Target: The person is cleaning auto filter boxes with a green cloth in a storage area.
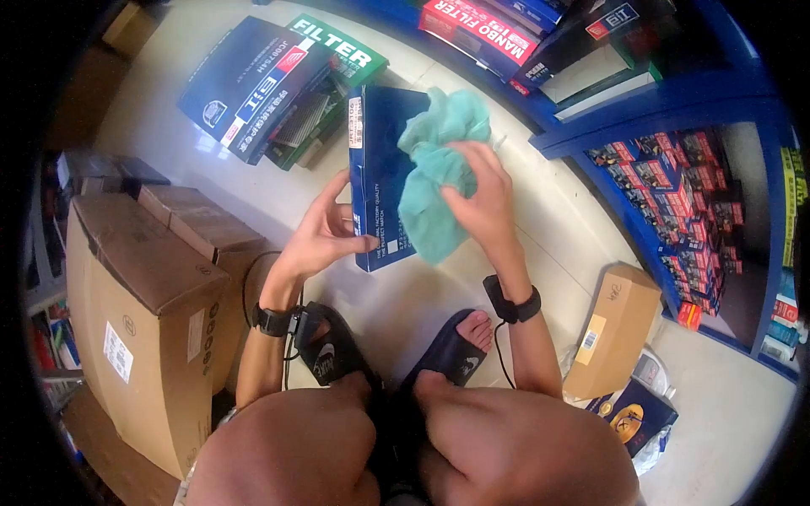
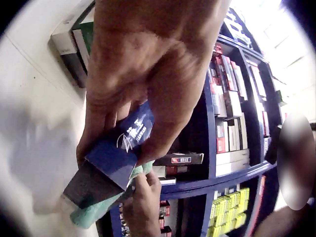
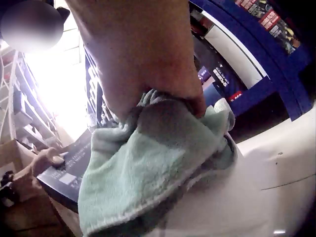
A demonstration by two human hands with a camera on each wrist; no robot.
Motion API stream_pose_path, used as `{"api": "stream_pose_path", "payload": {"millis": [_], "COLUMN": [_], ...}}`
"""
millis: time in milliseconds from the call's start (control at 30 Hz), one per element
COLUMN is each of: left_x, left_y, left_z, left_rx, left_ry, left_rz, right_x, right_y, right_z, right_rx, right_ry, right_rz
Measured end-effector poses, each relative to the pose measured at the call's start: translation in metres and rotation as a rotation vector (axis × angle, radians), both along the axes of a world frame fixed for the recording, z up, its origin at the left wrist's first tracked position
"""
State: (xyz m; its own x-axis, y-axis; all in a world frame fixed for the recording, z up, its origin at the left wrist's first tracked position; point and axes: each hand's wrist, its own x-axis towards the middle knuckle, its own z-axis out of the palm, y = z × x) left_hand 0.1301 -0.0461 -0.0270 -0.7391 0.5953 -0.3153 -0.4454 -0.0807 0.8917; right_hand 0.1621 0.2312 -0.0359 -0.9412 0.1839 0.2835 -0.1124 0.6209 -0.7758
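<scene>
A flat dark blue box (image 1: 381,160) stands tilted in front of me, white lettering on its face and a white label on its narrow side. My left hand (image 1: 314,229) grips it by the left edge, thumb near the lower corner. Crumpled in my right hand (image 1: 488,196) is a mint green cloth (image 1: 434,215), which lies over the right part of the box. In the left wrist view the box end (image 2: 111,165) shows between thumb and fingers. The right wrist view shows the cloth (image 3: 148,163) hanging in folds that hide most of the right fingers.
Blue and green filter boxes (image 1: 261,84) lie stacked on the floor ahead on the left. Large cardboard cartons (image 1: 152,312) stand at my left. A blue shelf (image 1: 557,143) with small boxes runs along the right, and a brown carton (image 1: 620,325) stands near my right knee.
</scene>
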Motion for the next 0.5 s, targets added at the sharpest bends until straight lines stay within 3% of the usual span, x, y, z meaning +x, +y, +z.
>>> {"api": "stream_pose_path", "payload": {"millis": [67,200,333,400,500], "left_x": [-0.002,0.002,-0.001,0.000,0.004], "left_y": [0.001,-0.003,-0.003,-0.004,-0.002], "left_z": [0.000,-0.004,0.007,0.010,0.012], "left_rx": [-0.060,-0.108,-0.131,-0.146,-0.151], "left_ry": [0.018,0.063,0.049,0.051,0.035], "left_rz": [-0.046,-0.062,-0.073,-0.087,-0.094], "right_x": [0.009,0.009,-0.007,-0.019,-0.028], "right_y": [-0.007,-0.035,-0.021,-0.003,0.015], "right_z": [0.019,0.045,0.027,0.006,-0.002], "right_rx": [0.021,0.070,0.026,0.087,0.043], "right_ry": [-0.063,-0.029,-0.052,0.005,0.073], "right_rz": [0.196,0.335,0.305,0.137,0.052]}}
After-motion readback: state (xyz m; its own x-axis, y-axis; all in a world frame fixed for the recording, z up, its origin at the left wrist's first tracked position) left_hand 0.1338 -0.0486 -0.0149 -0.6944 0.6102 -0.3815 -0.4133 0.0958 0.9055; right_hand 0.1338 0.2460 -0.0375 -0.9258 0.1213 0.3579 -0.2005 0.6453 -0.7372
